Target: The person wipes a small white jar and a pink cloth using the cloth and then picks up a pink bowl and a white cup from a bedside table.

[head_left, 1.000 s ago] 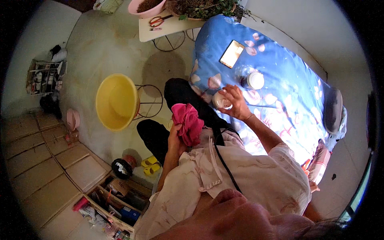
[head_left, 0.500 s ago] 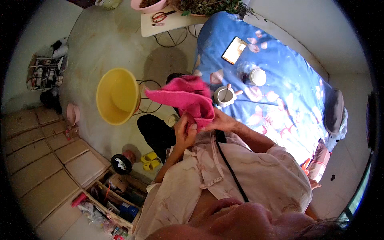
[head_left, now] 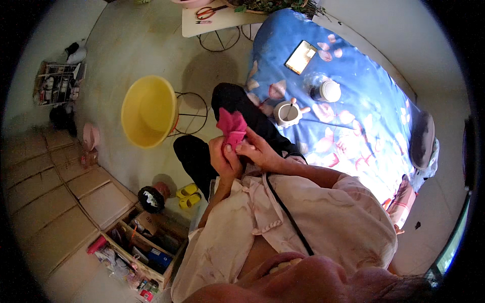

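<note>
A bright pink cloth (head_left: 232,126) is bunched up small in front of my body, above my knees. My left hand (head_left: 225,159) has its fingers closed round the lower end of it. From the other side my right hand (head_left: 260,151) pinches the same cloth, with the thumb resting on it. Between the two hands only folded pink fabric shows, its upper part sticking up in loose points. Parts of the fingers behind it are hidden.
A yellow basin (head_left: 150,113) sits on a wire stand to the left. On the blue flowered bed (head_left: 348,70) to my right are a white mug (head_left: 288,115), a white-lidded cup (head_left: 331,91) and a phone (head_left: 301,57). Scissors (head_left: 204,13) lie on the table ahead; yellow slippers (head_left: 189,197) lie on the floor.
The pink cloth, spread wide and flaring to the left before, is now gathered into a small bundle. Both hands have stayed close together on it. The view has shifted slightly.
</note>
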A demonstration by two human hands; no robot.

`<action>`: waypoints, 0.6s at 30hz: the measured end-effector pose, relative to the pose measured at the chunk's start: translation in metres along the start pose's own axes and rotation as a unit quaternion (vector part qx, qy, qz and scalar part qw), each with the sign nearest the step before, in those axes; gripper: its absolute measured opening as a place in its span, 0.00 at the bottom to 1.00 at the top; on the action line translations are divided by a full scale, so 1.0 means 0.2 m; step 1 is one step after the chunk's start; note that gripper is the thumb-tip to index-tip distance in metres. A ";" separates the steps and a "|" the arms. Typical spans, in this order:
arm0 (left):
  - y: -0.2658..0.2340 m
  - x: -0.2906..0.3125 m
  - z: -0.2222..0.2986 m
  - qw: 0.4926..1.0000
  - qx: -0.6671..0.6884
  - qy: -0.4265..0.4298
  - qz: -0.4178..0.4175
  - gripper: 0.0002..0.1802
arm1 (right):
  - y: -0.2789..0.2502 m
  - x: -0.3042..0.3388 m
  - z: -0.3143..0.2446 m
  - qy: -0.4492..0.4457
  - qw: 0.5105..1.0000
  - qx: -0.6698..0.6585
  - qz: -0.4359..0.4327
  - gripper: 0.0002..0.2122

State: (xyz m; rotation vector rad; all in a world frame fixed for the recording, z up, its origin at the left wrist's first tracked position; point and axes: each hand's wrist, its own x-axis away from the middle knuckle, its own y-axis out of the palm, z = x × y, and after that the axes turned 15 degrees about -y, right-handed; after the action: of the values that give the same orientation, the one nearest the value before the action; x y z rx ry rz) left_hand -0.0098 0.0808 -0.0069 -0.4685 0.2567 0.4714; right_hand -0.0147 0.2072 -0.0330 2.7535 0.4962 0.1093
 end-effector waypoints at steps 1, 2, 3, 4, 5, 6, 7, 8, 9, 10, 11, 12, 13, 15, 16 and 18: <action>-0.02 0.00 0.00 0.999 0.010 0.009 -0.034 0.17 | -0.01 -0.01 -0.07 -0.013 0.999 0.015 -0.025 0.24; -0.04 0.00 0.01 0.999 0.008 0.006 -0.032 0.17 | -0.02 -0.02 -0.11 -0.025 0.998 0.030 -0.049 0.24; -0.06 -0.01 0.04 0.993 0.056 -0.033 -0.095 0.15 | -0.02 -0.02 -0.10 0.007 0.998 -0.038 -0.059 0.24; -0.08 -0.02 0.05 0.980 0.103 -0.072 -0.156 0.14 | -0.04 -0.03 -0.10 0.009 0.998 -0.038 -0.059 0.24; -0.10 -0.01 0.03 0.972 0.111 -0.086 -0.190 0.13 | -0.06 -0.03 -0.12 0.062 0.992 -0.080 -0.073 0.23; -0.10 -0.01 0.04 0.972 0.110 -0.089 -0.188 0.13 | -0.07 -0.04 -0.15 0.115 0.981 -0.123 -0.091 0.22; -0.10 -0.02 0.06 0.976 0.086 -0.097 -0.173 0.13 | -0.05 -0.03 -0.19 0.192 0.973 -0.106 -0.073 0.20; -0.09 -0.03 0.07 0.980 0.063 -0.105 -0.159 0.13 | -0.03 -0.01 -0.17 0.194 0.972 -0.107 -0.076 0.20; -0.08 -0.03 0.06 0.980 0.062 -0.107 -0.157 0.13 | 0.00 0.00 -0.14 0.156 0.984 -0.073 -0.052 0.20; -0.07 -0.03 0.03 0.985 0.024 -0.105 -0.132 0.12 | 0.02 0.01 -0.12 0.116 0.992 -0.039 -0.029 0.20; -0.06 -0.03 0.00 0.989 -0.013 -0.102 -0.106 0.12 | 0.02 0.00 -0.11 0.159 0.985 -0.046 -0.046 0.22; -0.05 -0.03 -0.02 0.989 -0.015 -0.104 -0.105 0.12 | 0.02 0.01 -0.09 0.162 0.985 -0.047 -0.048 0.22; -0.04 -0.03 -0.04 0.990 -0.035 -0.099 -0.092 0.12 | 0.02 0.02 -0.07 0.153 0.987 -0.012 -0.051 0.23; -0.04 -0.02 -0.10 0.991 -0.060 -0.091 -0.083 0.13 | 0.05 -0.01 -0.15 0.204 0.978 0.023 -0.043 0.26; -0.06 -0.02 -0.11 0.990 -0.060 -0.093 -0.082 0.13 | 0.06 -0.03 -0.17 0.205 0.977 0.023 -0.045 0.26; -0.07 -0.03 -0.09 0.994 -0.051 -0.075 -0.064 0.13 | 0.07 -0.05 -0.19 0.194 0.978 -0.008 -0.074 0.26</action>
State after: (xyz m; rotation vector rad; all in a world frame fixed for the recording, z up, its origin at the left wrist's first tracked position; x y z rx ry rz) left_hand -0.0108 0.0580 -0.0158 -0.5427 0.0581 0.3930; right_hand -0.0237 0.2028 0.0073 2.6717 0.7954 0.6189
